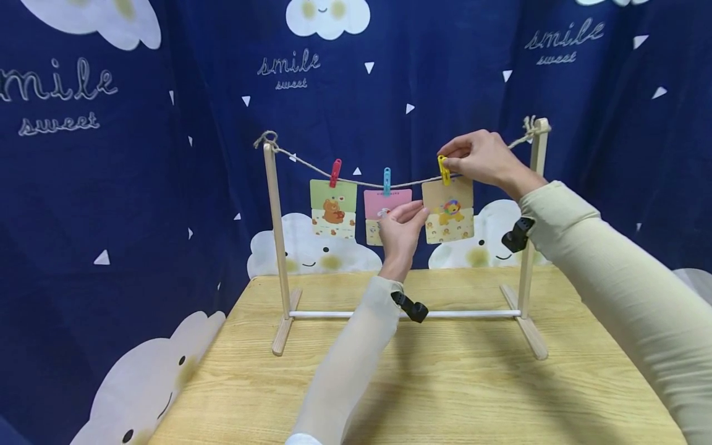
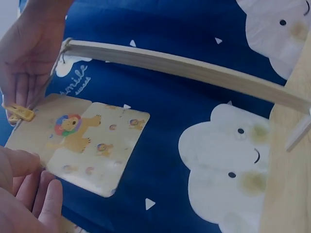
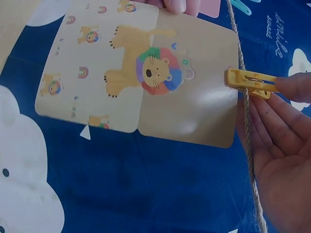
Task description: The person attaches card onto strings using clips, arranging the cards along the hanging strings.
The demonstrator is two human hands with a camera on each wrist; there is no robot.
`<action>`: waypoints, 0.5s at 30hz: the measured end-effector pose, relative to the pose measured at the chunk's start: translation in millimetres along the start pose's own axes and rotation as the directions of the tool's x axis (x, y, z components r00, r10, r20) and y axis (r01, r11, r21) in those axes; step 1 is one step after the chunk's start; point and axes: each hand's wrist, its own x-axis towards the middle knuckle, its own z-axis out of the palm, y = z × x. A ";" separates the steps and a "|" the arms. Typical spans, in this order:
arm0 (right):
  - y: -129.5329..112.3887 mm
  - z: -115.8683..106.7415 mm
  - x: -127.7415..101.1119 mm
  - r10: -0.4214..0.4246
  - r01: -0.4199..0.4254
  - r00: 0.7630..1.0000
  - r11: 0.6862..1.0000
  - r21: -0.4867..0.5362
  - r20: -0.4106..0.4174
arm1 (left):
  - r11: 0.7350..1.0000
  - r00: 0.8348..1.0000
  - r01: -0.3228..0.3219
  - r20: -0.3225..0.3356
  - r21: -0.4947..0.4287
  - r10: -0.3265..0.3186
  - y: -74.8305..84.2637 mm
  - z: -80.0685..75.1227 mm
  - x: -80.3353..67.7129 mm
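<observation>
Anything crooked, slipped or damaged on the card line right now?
Nothing stands out. The three cards hang flat from the twine: bear card under the red peg, pink card under the blue peg, lion card at the yellow peg, which the right hand pinches while the left hand steadies its edge.

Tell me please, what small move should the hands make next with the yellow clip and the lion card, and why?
Probably the right hand should let the yellow clip close and release it. The clip already sits over the string at the top edge of the lion card, and the left hand steadies the card's side, so the card looks placed. The left hand could let go afterwards.
</observation>
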 end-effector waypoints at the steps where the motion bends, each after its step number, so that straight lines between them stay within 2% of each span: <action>1: 0.2 -0.1 0.4 -0.002 0.002 1.000 1.000 -0.002 0.000 | 1.000 1.000 -0.012 -0.004 0.016 0.012 0.5 -2.3 -0.3; 4: -0.4 -0.6 0.1 -0.003 0.003 1.000 1.000 -0.001 0.001 | 0.998 0.999 -0.035 -0.004 0.055 0.035 2.4 -9.9 -1.4; 15: 0.9 -2.2 -1.3 -0.022 0.023 0.999 0.999 -0.030 0.029 | 0.996 0.998 -0.056 0.044 0.071 0.053 3.4 -42.1 -3.5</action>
